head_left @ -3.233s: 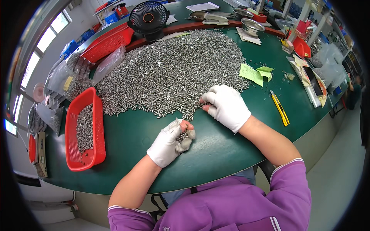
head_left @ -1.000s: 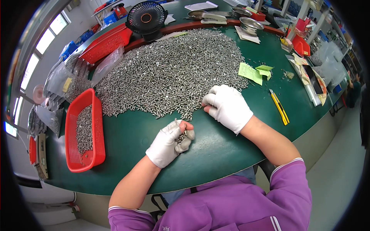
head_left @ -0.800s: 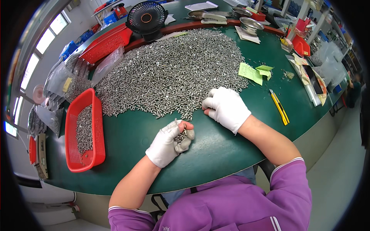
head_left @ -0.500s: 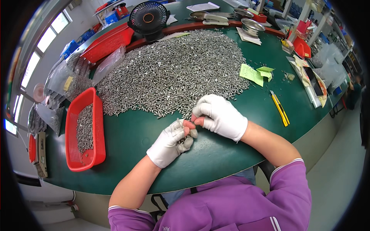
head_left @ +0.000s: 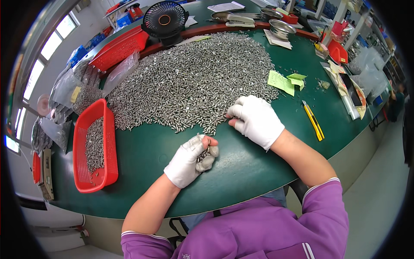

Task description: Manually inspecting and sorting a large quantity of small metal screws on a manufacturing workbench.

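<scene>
A wide heap of small silvery metal pins (head_left: 189, 82) covers the middle of the green table. My left hand (head_left: 189, 159), in a white glove with bare thumb and fingertip showing, curls round several of these metal pins (head_left: 206, 154) just below the heap's near edge. To its right, my gloved right hand (head_left: 256, 121) rests at the lower right border of the heap. Its thumb and forefinger come close together there; whether a pin lies between them is too small to make out.
A red basket (head_left: 113, 149) holding more pins stands at left, beside filled plastic bags (head_left: 56, 129). A yellow cutter knife (head_left: 314, 121) and green paper slips (head_left: 281, 82) lie at right. Behind the heap are a black fan (head_left: 165, 20) and metal bowls (head_left: 282, 30).
My right hand has moved away from the left, up and to the right, toward the heap's edge. The left hand stays in place, its pins now more visible.
</scene>
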Demonstrator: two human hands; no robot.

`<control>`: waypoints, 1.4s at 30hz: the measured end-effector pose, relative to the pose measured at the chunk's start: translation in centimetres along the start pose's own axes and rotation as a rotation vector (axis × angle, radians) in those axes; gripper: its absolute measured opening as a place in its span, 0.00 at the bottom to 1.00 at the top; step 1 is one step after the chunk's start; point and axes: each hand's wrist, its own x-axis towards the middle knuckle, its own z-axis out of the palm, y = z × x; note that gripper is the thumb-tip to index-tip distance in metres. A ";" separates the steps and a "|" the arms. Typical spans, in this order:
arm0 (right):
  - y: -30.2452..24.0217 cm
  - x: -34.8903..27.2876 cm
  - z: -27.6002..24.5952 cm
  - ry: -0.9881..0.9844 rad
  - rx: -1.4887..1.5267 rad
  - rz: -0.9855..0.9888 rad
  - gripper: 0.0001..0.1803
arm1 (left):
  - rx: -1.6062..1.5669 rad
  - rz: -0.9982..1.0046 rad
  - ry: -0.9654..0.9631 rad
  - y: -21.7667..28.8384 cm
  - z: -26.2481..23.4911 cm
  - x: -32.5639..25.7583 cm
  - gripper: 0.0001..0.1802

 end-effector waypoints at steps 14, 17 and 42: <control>0.7 -0.1 0.6 -0.136 -0.013 0.044 0.04 | -0.063 0.004 0.008 0.0 -0.3 -0.1 0.15; 0.5 -0.2 0.2 -0.157 -0.077 0.065 0.03 | -0.058 -0.001 0.003 0.1 0.0 0.0 0.14; -0.7 0.1 -1.6 -0.086 0.028 -0.013 0.07 | -0.067 0.007 -0.022 -0.1 -0.4 0.1 0.11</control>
